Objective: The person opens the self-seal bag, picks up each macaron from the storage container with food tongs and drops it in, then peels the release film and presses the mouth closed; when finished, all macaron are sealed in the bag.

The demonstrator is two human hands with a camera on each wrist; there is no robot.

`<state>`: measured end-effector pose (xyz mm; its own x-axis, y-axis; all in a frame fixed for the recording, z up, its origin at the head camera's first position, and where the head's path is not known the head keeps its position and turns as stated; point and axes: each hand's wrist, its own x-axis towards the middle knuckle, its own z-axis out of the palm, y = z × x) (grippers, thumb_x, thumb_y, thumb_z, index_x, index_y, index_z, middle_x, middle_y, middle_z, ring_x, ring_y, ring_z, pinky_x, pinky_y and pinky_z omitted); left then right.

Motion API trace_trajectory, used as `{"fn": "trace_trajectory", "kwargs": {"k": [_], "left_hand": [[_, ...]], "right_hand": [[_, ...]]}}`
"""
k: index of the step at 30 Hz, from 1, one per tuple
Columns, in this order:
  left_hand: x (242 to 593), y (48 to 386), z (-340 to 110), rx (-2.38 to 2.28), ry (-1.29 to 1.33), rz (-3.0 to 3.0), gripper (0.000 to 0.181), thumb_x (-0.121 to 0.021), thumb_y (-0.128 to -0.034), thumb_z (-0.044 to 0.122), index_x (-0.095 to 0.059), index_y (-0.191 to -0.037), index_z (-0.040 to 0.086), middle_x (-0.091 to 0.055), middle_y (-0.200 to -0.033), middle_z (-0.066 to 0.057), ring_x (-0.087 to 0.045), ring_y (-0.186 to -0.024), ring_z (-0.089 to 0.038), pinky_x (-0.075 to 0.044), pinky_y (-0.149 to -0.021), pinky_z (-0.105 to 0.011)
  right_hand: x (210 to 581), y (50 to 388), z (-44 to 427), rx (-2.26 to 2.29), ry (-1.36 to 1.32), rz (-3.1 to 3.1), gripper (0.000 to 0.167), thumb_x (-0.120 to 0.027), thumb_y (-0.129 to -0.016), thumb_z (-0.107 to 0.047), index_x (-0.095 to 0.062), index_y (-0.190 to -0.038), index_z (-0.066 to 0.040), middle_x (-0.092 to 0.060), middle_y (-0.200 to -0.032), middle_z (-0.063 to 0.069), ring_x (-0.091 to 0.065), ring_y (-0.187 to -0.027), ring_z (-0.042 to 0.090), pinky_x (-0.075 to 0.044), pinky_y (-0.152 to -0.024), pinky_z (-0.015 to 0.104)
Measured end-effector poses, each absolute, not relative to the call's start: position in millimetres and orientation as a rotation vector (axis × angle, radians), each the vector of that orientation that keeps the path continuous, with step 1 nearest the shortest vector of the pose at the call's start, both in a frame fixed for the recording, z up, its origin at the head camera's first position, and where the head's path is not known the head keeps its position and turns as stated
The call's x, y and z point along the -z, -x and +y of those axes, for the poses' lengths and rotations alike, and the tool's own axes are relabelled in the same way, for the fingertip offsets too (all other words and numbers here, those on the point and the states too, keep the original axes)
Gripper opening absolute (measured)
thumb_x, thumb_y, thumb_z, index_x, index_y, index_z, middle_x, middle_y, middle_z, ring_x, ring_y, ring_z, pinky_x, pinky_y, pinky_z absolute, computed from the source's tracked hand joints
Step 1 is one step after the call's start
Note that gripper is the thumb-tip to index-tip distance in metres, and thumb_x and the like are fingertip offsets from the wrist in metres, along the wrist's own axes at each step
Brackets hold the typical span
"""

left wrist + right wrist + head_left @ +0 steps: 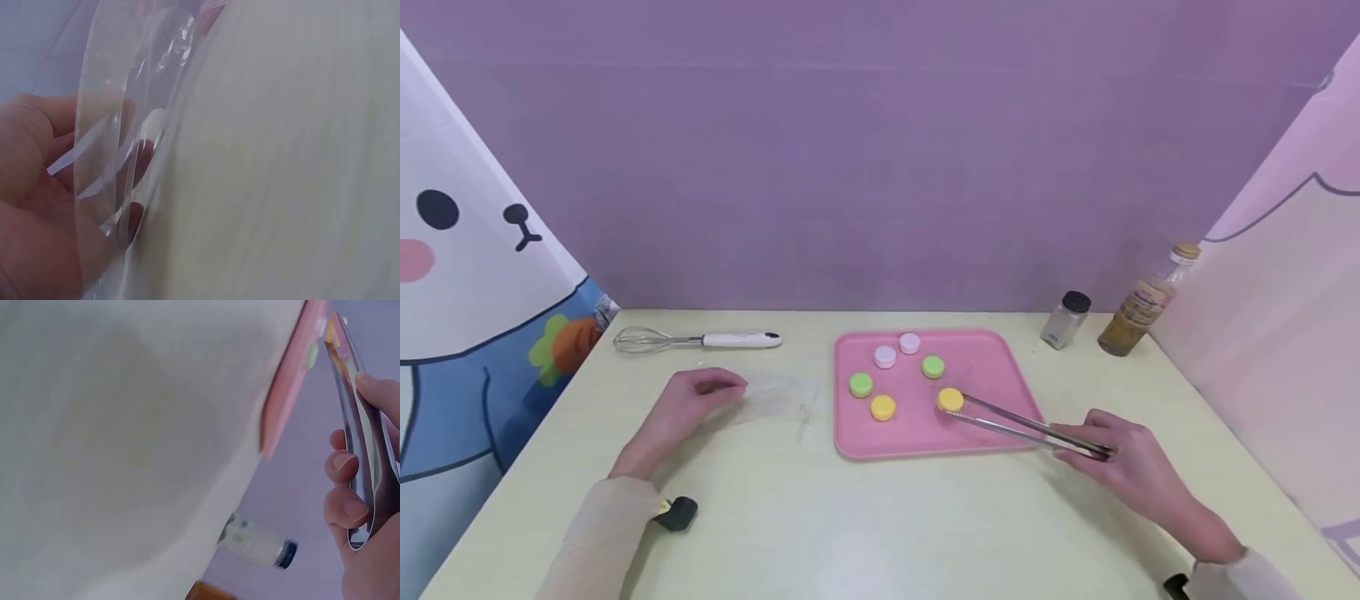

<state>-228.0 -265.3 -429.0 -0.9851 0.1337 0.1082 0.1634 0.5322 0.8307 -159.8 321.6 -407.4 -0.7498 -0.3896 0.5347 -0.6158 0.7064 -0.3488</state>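
Note:
My right hand (1131,467) grips metal tongs (1026,427) to the right of the pink tray (981,354). The tongs' tips close around a yellow macaron-like piece (950,398) over the tray; whether it touches the tray I cannot tell. Also on the tray are another yellow piece (883,407), two green ones (861,384) and two pale lilac ones (885,357). Left of the tray, my left hand (688,408) holds a clear plastic bag (778,396) by its edge. In the left wrist view, fingers (142,156) show through the bag's film (100,156).
Behind my left hand lies a whisk (741,340) with a white handle. At the back right stand a small jar (1064,321) with a black lid and a corked bottle (1142,308) of brown liquid. A purple wall (880,183) borders the table's far edge.

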Motion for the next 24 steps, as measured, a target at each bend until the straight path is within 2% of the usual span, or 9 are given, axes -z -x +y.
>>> {"fn": "trace_trajectory", "kwargs": {"k": [6,9,11,14,18,24], "left_hand": [[427,229,-262,1.498,0.223,-2.715,0.027,-0.072,-0.0969,0.028,-0.075,-0.113,0.006,-0.072,-0.117,-0.009,-0.059,-0.118,-0.028,-0.042,-0.104,-0.045],[426,229,-261,1.515,0.212,-2.704,0.028,-0.072,-0.0965,0.027,-0.075,-0.113,0.005,-0.072,-0.118,-0.010,-0.058,-0.120,-0.030,-0.040,-0.106,-0.052],[425,228,-260,1.531,0.202,-2.698,0.028,-0.073,-0.0962,0.027,-0.076,-0.114,0.005,-0.072,-0.118,-0.010,-0.059,-0.120,-0.029,-0.041,-0.105,-0.050],[424,227,-260,1.544,0.190,-2.698,0.029,-0.073,-0.0959,0.028,-0.076,-0.114,0.006,-0.072,-0.117,-0.008,-0.059,-0.119,-0.026,-0.044,-0.101,-0.039],[423,226,-259,1.554,0.163,-2.705,0.028,-0.073,-0.0954,0.030,-0.076,-0.113,0.008,-0.072,-0.117,-0.006,-0.059,-0.117,-0.023,-0.044,-0.096,-0.033],[426,229,-257,1.585,0.182,-2.702,0.029,-0.074,-0.0948,0.030,-0.076,-0.113,0.008,-0.073,-0.115,-0.004,-0.061,-0.118,-0.023,-0.043,-0.100,-0.040]], "right_hand": [[397,161,294,-0.794,-0.823,-2.458,0.037,-0.092,-0.070,-0.005,-0.082,-0.103,-0.017,-0.050,-0.077,-0.018,-0.040,-0.058,-0.002,-0.033,-0.048,0.014],[395,165,278,-0.824,-0.834,-2.468,0.036,-0.092,-0.070,-0.006,-0.082,-0.104,-0.014,-0.052,-0.076,-0.016,-0.042,-0.058,-0.001,-0.034,-0.047,0.014],[394,168,268,-0.828,-0.826,-2.490,0.035,-0.092,-0.071,-0.008,-0.081,-0.105,-0.013,-0.052,-0.076,-0.015,-0.043,-0.059,0.000,-0.036,-0.048,0.015],[393,173,252,-0.817,-0.839,-2.522,0.034,-0.091,-0.074,-0.012,-0.081,-0.107,-0.014,-0.051,-0.076,-0.015,-0.043,-0.060,0.001,-0.038,-0.049,0.017],[393,181,232,-0.821,-0.883,-2.540,0.032,-0.089,-0.078,-0.016,-0.081,-0.109,-0.015,-0.049,-0.074,-0.013,-0.041,-0.059,0.000,-0.038,-0.050,0.020],[393,191,205,-0.890,-0.875,-2.625,0.034,-0.088,-0.080,-0.018,-0.079,-0.113,-0.015,-0.052,-0.077,-0.015,-0.045,-0.064,0.003,-0.041,-0.053,0.022]]}}
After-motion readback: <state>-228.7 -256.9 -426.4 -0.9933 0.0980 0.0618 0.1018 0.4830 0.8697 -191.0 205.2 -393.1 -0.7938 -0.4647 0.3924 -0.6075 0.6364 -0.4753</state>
